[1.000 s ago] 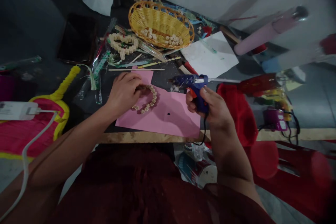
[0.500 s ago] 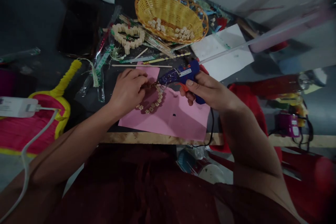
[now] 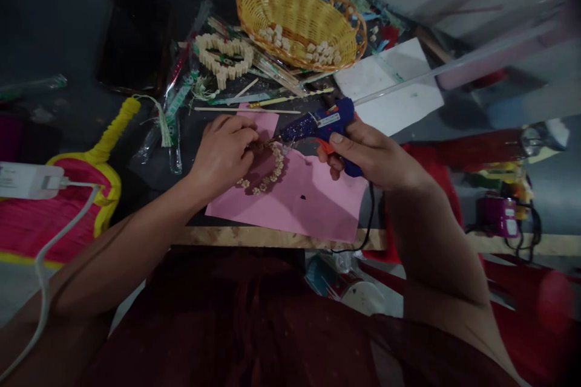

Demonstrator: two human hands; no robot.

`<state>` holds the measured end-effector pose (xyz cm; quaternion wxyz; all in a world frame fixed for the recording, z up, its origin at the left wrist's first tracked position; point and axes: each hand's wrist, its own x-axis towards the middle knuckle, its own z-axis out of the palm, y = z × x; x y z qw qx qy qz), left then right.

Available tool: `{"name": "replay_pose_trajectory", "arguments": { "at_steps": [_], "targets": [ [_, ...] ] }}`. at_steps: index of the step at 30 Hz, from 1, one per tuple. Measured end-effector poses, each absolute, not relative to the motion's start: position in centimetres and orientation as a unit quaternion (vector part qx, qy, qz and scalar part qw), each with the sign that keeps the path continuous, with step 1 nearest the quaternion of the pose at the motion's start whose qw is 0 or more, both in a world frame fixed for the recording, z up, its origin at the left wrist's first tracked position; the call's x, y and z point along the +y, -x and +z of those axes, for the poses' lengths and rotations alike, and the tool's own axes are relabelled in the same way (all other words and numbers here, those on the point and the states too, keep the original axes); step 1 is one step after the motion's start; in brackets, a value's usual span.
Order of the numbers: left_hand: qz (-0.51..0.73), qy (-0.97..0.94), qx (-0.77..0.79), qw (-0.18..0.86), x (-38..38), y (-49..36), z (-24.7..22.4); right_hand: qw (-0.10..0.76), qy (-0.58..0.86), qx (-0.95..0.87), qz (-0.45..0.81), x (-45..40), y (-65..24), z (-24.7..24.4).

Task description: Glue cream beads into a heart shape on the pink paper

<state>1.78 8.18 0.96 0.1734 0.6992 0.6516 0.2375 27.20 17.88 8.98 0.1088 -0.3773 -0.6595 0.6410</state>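
Note:
My right hand [image 3: 363,154] is wrapped round the handle of a blue glue gun [image 3: 324,123] with an orange trigger. The gun's tip points left, close to the fingertips of my left hand [image 3: 227,148]. Those fingers are pressed together at the upper end of a curved string of small beige pieces [image 3: 273,174]. The curve lies over a pink sheet [image 3: 313,205] at the table's front edge, and its left part is partly hidden by my left hand. A clear glue stick [image 3: 394,87] extends from the back of the gun.
Behind stands a yellow wicker basket [image 3: 295,12] with small pale pieces. To its left lie a heart-shaped stick frame [image 3: 224,59], plastic wrappers [image 3: 176,106] and a dark phone-like slab [image 3: 134,42]. A white sheet [image 3: 393,87] is at right, a pink-and-yellow fan shape [image 3: 106,178] at left.
The glue gun and my right hand have moved slightly right relative to the pink sheet. My left hand keeps its pinch at the string. The whole view has shifted slightly.

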Motion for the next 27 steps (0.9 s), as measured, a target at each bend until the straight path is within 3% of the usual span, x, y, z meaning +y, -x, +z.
{"name": "replay_pose_trajectory", "arguments": {
  "at_steps": [27],
  "targets": [
    [0.234, -0.705, 0.644, 0.181, 8.34, -1.66, 0.90, 0.097, 0.324, -0.735, 0.587, 17.27, -26.80, 8.44]
  ]
}}
